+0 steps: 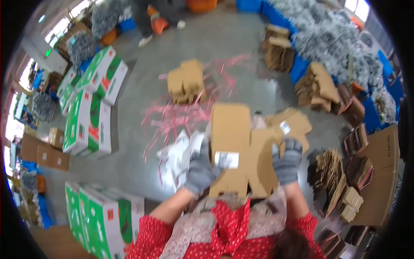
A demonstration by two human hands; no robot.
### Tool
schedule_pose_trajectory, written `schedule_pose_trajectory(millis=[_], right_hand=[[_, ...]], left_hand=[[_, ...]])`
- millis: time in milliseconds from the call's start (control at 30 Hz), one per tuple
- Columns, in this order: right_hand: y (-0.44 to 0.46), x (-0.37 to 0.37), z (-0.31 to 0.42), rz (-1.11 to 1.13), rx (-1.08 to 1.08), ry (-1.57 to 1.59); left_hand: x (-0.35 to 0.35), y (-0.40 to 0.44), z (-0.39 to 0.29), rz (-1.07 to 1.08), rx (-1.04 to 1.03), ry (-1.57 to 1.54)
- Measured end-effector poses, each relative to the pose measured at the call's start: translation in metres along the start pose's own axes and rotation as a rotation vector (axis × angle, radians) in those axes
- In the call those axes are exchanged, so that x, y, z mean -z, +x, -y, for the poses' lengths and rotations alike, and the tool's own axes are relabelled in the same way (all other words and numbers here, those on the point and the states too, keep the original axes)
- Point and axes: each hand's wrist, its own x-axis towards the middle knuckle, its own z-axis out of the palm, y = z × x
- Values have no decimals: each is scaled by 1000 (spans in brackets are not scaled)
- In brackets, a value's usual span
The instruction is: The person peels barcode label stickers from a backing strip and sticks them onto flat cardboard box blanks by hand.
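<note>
A flat, die-cut brown cardboard piece (230, 129) with a white label lies over the lap, in the middle of the view. My left hand (200, 170), in a grey glove, is at its left edge beside the label; how its fingers close is unclear. On the right, my right hand (287, 162), also gloved in grey, is by the cardboard's right side, thumb apart from the fingers. Behind it lies another cardboard piece (293, 123) with a small white label. White plastic sheeting (177, 155) lies beside my left hand.
Pink straps (172, 116) litter the floor around a cardboard stack (186, 82). Green and white boxes (88, 123) stand at left. More cardboard stacks (330, 177) and blue bins (299, 69) line the right. A person's legs (144, 21) show at the top.
</note>
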Motion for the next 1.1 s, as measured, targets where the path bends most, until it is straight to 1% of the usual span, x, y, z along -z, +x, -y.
schedule_pose_trajectory(millis=[67, 133, 167, 233, 267, 300, 367, 400, 433, 467, 500, 533, 600, 633, 667, 700, 767, 800, 833, 867, 900, 933, 967, 1000, 1033, 1100], right_hand=[[-5, 10, -22, 342, -137, -63], [-8, 10, -29, 623, -204, -8], [-9, 11, -29, 586, -204, -12], [-17, 14, -25, 336, -51, 18], [-20, 10, -25, 322, -50, 13], [-24, 1, -27, 295, -165, 327], [-27, -15, -32, 232, -386, 961], [-24, -16, -39, 226, -382, 960], [-20, -15, -52, 193, -474, 973], [-16, -14, -68, 160, -565, 985], [-13, -21, -88, 10, -661, 1023], [-11, -33, -116, -142, -754, 1058], [-22, -74, -203, -256, -850, 1002], [-30, -87, -234, -280, -924, 951], [-37, -98, -256, -304, -996, 900], [-44, -113, -275, -309, -986, 904], [-58, -143, -306, -280, -843, 365], [-57, -149, -313, -261, -761, 98], [-17, -103, -265, -263, -756, 99], [3, -81, -179, -162, -534, 424], [31, -39, -103, 59, -598, 858], [38, -35, -52, 77, -408, 1065], [41, -41, -15, 177, -215, 1083], [36, -66, 6, 461, -369, 1024], [44, -23, 70, 176, 77, 1107], [52, -27, 112, 112, 195, 1165]], left_hand=[[-18, 0, 0, 146, 106, 23], [-10, 10, -19, 231, 247, 48], [-5, 16, -26, 214, 214, 48], [2, 20, -35, 214, 283, 69], [2, 20, -36, 217, 326, 78], [-2, 20, -31, 212, 317, 76], [-19, 21, -6, 17, 233, 55], [-25, 23, 6, -79, 192, 44], [-26, 25, 18, -83, 186, 43], [-23, 27, 30, -200, 161, -169], [-18, 29, 40, -315, 133, -382], [-8, 31, 46, -319, 127, -385], [21, 36, 52, -283, 53, -241], [32, 39, 52, -266, 18, -170], [40, 41, 52, -273, 12, -173], [48, 44, 51, -316, -8, -189], [58, 52, 45, -402, -46, -219], [62, 57, 38, -409, -49, -222], [66, 64, 30, -431, -98, -231], [71, 72, 20, -449, -147, -236], [76, 78, 11, -464, -196, -240], [77, 85, -1, -459, -195, -235], [75, 93, -18, -435, -210, -277], [75, 101, -33, -413, -227, -320], [80, 105, -51, -411, -230, -317], [99, 105, -92, -322, -178, -458]])
